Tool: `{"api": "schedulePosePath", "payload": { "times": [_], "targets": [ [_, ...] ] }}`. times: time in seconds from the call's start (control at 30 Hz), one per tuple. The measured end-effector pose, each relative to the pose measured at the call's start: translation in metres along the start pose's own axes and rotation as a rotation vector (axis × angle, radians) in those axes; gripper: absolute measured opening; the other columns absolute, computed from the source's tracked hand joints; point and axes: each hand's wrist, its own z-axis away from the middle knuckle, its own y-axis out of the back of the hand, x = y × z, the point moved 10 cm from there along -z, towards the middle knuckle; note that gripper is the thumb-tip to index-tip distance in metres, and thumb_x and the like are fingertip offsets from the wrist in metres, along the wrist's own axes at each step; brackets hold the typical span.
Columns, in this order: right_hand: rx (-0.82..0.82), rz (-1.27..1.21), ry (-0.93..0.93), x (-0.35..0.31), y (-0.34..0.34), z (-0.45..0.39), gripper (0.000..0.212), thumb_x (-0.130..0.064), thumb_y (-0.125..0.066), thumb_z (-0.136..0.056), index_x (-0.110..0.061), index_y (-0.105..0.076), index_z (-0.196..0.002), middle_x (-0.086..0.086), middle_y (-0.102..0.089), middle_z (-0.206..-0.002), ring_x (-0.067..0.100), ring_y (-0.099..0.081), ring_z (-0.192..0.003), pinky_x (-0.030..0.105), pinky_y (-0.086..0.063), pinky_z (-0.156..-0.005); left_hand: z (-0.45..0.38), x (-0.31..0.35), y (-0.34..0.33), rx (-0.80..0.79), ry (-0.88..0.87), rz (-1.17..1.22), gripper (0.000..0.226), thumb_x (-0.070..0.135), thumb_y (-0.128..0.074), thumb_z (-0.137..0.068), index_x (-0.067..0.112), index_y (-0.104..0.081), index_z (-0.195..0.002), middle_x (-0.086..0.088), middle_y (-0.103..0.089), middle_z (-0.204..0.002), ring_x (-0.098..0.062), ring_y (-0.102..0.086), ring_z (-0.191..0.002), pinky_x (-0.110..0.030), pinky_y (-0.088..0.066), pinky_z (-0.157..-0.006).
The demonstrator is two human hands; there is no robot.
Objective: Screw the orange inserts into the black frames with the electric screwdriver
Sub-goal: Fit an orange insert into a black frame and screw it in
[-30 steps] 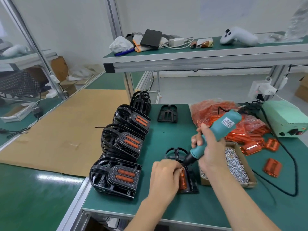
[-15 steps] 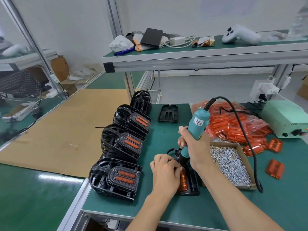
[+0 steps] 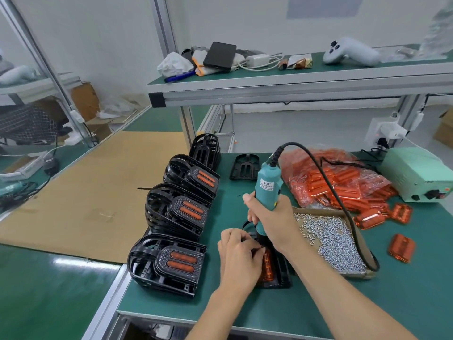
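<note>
Head view is showing your right hand (image 3: 268, 217) wrapping its fingers fully round the teal electric screwdriver (image 3: 267, 192), which is standing almost upright with its tip going down onto the black frame (image 3: 282, 271) at the near edge of the green bench (image 3: 367, 303). Your left hand (image 3: 239, 253) is curling its fingertips onto the frame's top end right beside the tip; whether it is pinching a screw there, you cannot tell from this angle. Judging by this, you are driving a screw, so be keeping the driver square to the frame, pressing straight down, and holding the part flat so it is not twisting. Watch that the black cord (image 3: 343, 204) looping over the box of screws (image 3: 331, 241) is not tugging the tool sideways. The orange insert (image 3: 267, 266) is sitting inside the frame, glossy, ribbed and see-through, mostly hidden by your left hand.
</note>
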Motion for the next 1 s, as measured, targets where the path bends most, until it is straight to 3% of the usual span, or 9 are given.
{"api": "schedulePosePath", "payload": {
  "times": [0.3,0.6,0.73,0.83,0.9,1.0],
  "targets": [
    [-0.055,0.046,0.000,-0.002,-0.005,0.001,0.037,-0.035,-0.073,-0.092,-0.025,-0.058,-0.059,0.003,-0.058,-0.056,0.019,-0.059,-0.058,0.029,-0.053,-0.066,0.014,-0.005,0.003,0.001,0.028,0.003,0.017,0.029,-0.083,-0.082,0.028,-0.083,-0.099,0.011,-0.049,-0.100,-0.019,-0.045,-0.112,-0.032,-0.036,-0.093],
    [-0.158,0.061,-0.016,0.000,-0.011,0.003,0.030,-0.034,-0.073,-0.093,-0.033,-0.064,-0.064,0.004,-0.059,-0.057,0.020,-0.062,-0.062,0.033,-0.057,-0.072,0.019,-0.003,0.005,0.036,0.008,0.024,0.018,0.022,-0.084,-0.080,0.024,-0.083,-0.098,0.010,-0.047,-0.101,-0.020,-0.046,-0.109,-0.031,-0.039,-0.096],
    [-0.167,0.039,-0.006,-0.001,-0.013,0.002,0.029,-0.035,-0.073,-0.093,-0.026,-0.063,-0.067,0.005,-0.060,-0.058,0.021,-0.062,-0.061,0.032,-0.055,-0.070,0.020,-0.002,0.008,0.060,0.001,0.019,0.017,0.022,-0.085,-0.080,0.024,-0.083,-0.097,0.008,-0.048,-0.099,-0.020,-0.047,-0.106,-0.032,-0.044,-0.093],
    [-0.142,0.004,0.018,-0.010,-0.008,0.001,0.033,-0.028,-0.073,-0.093,-0.025,-0.062,-0.063,0.007,-0.058,-0.057,0.023,-0.061,-0.060,0.035,-0.055,-0.071,0.021,0.002,0.010,0.078,-0.024,-0.001,0.016,0.024,-0.085,-0.079,0.025,-0.083,-0.096,0.008,-0.049,-0.097,-0.020,-0.048,-0.103,-0.034,-0.048,-0.089],
    [-0.083,-0.050,0.035,-0.023,0.004,-0.002,0.032,-0.026,-0.074,-0.090,-0.014,-0.059,-0.064,0.009,-0.056,-0.056,0.025,-0.059,-0.059,0.040,-0.054,-0.072,0.021,0.005,0.010,0.070,-0.037,-0.024,0.015,0.027,-0.084,-0.080,0.028,-0.083,-0.095,0.008,-0.048,-0.097,-0.021,-0.049,-0.103,-0.035,-0.048,-0.087],
    [0.080,-0.262,0.043,-0.044,0.036,-0.008,0.022,-0.024,-0.075,-0.087,-0.015,-0.059,-0.074,0.005,-0.052,-0.055,0.022,-0.054,-0.055,0.033,-0.053,-0.065,0.020,0.007,0.010,0.084,-0.055,-0.079,0.013,0.029,-0.085,-0.078,0.030,-0.082,-0.091,0.008,-0.050,-0.098,-0.021,-0.048,-0.105,-0.035,-0.042,-0.087]
  ]
}}
